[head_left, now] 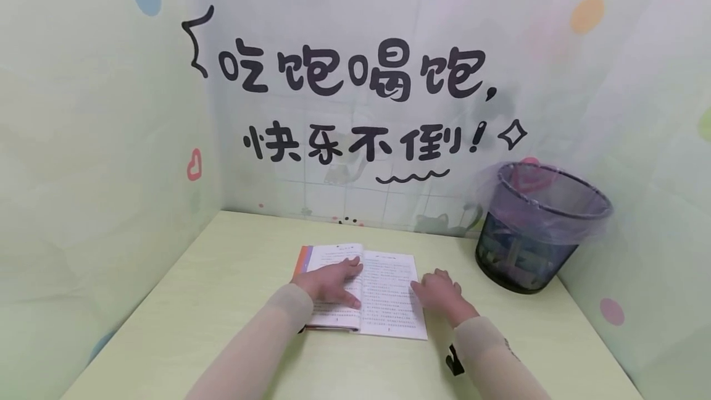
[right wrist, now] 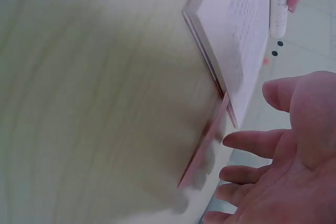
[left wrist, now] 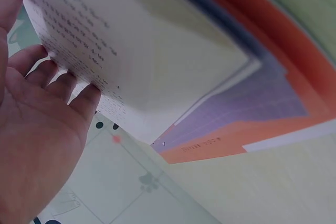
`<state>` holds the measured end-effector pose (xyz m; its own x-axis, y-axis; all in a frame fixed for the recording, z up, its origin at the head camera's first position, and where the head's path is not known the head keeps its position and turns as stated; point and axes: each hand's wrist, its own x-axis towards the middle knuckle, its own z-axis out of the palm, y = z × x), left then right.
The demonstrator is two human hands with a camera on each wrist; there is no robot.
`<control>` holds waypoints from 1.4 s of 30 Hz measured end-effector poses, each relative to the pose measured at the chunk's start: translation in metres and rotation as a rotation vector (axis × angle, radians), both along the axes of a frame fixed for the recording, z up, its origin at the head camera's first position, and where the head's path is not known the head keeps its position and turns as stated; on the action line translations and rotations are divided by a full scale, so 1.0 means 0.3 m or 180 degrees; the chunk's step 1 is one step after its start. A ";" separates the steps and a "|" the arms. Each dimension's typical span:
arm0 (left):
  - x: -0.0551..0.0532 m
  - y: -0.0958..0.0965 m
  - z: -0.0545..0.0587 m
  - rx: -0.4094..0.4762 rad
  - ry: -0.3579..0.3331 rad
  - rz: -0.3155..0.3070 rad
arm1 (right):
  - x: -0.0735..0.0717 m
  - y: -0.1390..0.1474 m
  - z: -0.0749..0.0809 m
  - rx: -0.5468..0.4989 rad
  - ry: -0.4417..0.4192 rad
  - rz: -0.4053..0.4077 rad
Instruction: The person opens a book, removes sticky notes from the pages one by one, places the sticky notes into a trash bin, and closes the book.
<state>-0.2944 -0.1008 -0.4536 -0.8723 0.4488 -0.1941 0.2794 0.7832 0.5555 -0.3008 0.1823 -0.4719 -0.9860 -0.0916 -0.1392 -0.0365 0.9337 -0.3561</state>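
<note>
An open book [head_left: 389,295] with printed pages lies on the table. My left hand [head_left: 333,281] rests spread over its left page, thumb and fingers reaching toward the middle fold. In the left wrist view, the fingertips [left wrist: 92,95] touch the printed page, and the orange and purple cover flap [left wrist: 252,116] shows beneath the pages. Beside the right page's outer edge is my right hand [head_left: 439,294], its fingers loosely bent and holding nothing. A thin reddish flap [right wrist: 203,142] sticks out from under the book's edge, close to the right fingertips in the right wrist view.
A black waste bin [head_left: 516,264] lined with a translucent purple bag stands at the back right of the pale wooden table [head_left: 183,320]. Printed sheets [head_left: 344,29] with black lettering and coloured dots wall in the back and both sides.
</note>
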 end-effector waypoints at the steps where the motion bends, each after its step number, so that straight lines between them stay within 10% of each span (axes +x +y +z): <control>1: -0.001 0.000 -0.002 0.0005 -0.0004 -0.0002 | 0.000 0.001 -0.005 -0.0013 -0.0036 0.0002; 16: 0.006 0.001 -0.004 0.0031 -0.0046 0.0041 | 0.009 -0.021 -0.010 -0.0402 0.0000 -0.0019; 32: 0.001 -0.003 -0.013 0.0081 -0.0062 0.0033 | 0.021 -0.045 0.014 -0.0126 -0.0225 0.0078; 42: 0.006 -0.005 -0.012 0.0092 -0.0073 0.0030 | 0.040 -0.063 0.081 -0.0818 0.0030 0.0285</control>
